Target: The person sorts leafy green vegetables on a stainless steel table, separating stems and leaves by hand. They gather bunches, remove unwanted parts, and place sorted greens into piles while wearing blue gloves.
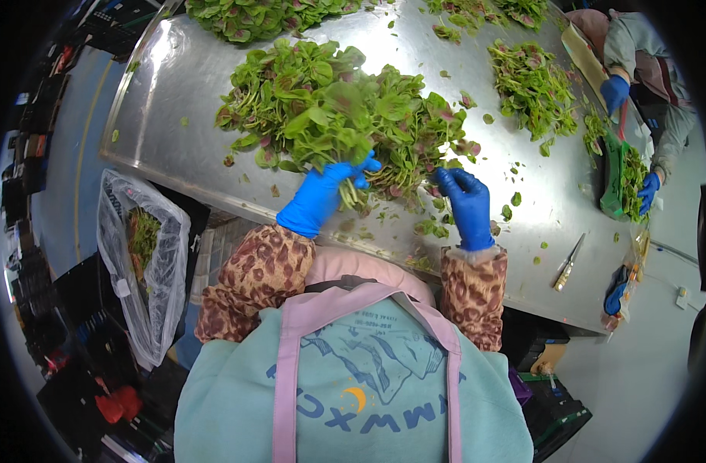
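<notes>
My left hand (pixel 324 194), in a blue glove, grips a bunch of leafy amaranth greens (pixel 330 124) by the stems, whose ends poke out below the fist. The bunch is raised at the near side of a large pile of the same green and purple leaves (pixel 278 78). My right hand (pixel 463 194), in a darker blue glove, is at the pile's right edge with thumb and fingertips close together. Whether something small is pinched there cannot be told. Loose leaves (pixel 434 227) lie on the metal table (pixel 179 116) between and beside the hands.
Another pile of greens (pixel 532 87) lies right, a further one (pixel 243 17) at the far left. A knife (pixel 570 263) rests near the table's edge. At right, a co-worker's gloved hands are by a green crate (pixel 613 179) of greens. A plastic-lined bin (pixel 182 231) stands left below the table.
</notes>
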`<state>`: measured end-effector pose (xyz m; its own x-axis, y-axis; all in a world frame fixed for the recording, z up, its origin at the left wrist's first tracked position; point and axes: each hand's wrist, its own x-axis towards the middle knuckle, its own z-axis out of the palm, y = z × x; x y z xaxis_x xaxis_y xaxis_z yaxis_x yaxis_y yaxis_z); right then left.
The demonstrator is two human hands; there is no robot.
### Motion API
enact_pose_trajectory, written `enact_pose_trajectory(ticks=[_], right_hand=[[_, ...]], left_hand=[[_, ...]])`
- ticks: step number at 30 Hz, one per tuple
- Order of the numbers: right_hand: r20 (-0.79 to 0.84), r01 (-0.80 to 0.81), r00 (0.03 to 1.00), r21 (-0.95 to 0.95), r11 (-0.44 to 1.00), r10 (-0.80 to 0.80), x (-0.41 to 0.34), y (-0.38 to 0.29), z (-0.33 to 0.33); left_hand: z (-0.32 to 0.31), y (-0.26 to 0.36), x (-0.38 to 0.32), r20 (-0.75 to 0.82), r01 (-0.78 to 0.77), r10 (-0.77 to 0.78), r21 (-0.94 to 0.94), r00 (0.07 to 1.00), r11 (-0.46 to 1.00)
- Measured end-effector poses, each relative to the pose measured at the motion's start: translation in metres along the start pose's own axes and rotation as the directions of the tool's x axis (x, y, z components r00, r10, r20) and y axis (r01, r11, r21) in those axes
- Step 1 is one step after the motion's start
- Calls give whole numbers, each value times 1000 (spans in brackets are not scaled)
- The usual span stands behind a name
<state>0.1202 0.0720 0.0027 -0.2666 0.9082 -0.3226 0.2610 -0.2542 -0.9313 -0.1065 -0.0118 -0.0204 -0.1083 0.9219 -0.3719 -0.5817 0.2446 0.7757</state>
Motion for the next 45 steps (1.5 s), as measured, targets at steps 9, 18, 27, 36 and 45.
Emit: enact_pose_trajectory(ticks=[9,18,27,36,45], right_hand=[[301,321,919,-195,927,-254,-11,7,26],[153,107,987,-831,547,39,54,17,27],[422,-39,906,49,998,15,51,27,-29],[277,-71,961,294,953,-14,23,17,-33],[200,5,977,345,939,-79,11,-1,-6]], left_hand=[[33,-3,-9,-43,21,-18,82,999,996],[26,6,-20,-246,66,-88,-97,965,993],[25,5,-21,-225,48,-74,-115,972,992],[35,-9,-3,23,48,-47,-68,999,997],[73,3,-16,211,325,-313,-25,926,945]])
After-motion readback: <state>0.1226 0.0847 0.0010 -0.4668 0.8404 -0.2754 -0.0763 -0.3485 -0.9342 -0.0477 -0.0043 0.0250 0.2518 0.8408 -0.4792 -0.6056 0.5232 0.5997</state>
